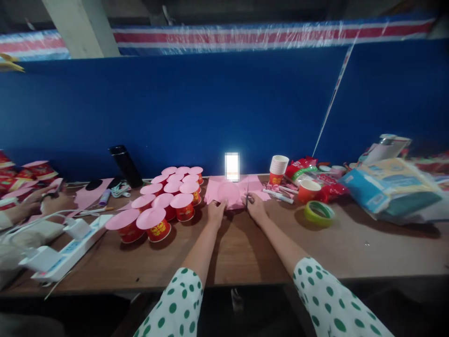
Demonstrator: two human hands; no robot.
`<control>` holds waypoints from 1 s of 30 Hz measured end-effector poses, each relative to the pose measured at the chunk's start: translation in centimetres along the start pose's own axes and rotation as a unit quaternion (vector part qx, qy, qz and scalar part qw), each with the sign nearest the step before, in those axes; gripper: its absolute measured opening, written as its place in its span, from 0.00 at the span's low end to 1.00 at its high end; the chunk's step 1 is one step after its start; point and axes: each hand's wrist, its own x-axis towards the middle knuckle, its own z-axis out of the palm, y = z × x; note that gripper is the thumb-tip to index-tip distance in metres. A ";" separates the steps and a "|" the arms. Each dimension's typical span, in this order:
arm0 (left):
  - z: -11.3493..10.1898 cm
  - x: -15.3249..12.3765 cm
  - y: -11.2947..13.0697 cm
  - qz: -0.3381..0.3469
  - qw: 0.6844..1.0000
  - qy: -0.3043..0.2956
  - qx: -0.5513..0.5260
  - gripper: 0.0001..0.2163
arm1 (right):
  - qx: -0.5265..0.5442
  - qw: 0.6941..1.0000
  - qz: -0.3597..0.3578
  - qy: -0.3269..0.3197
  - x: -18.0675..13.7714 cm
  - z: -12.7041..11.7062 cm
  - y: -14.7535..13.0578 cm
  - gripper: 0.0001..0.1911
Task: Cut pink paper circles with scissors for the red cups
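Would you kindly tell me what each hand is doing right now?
Left hand: closed, holding pink paper by its near edge.
Right hand: closed, holding scissors.

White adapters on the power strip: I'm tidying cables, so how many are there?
2: one white adapter at the near end of the power strip, another white adapter farther along.

This looks like a makeshift craft workshop: a long wooden work surface (245, 269) backed at its far edge by a blue partition (210, 103), with pink paper (228, 191) near that edge, paper-topped red cups (184, 214) in batch rows, a power strip (75, 249) close to the near edge and a second worker (58, 203) toward the left end; a bare pillar (82, 28) stands behind.
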 end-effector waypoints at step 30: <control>-0.2 0.7 -1.5 -0.009 0.986 -0.044 -0.162 0.14 | 0.095 0.993 0.064 -0.038 0.5 0.5 0.9 0.30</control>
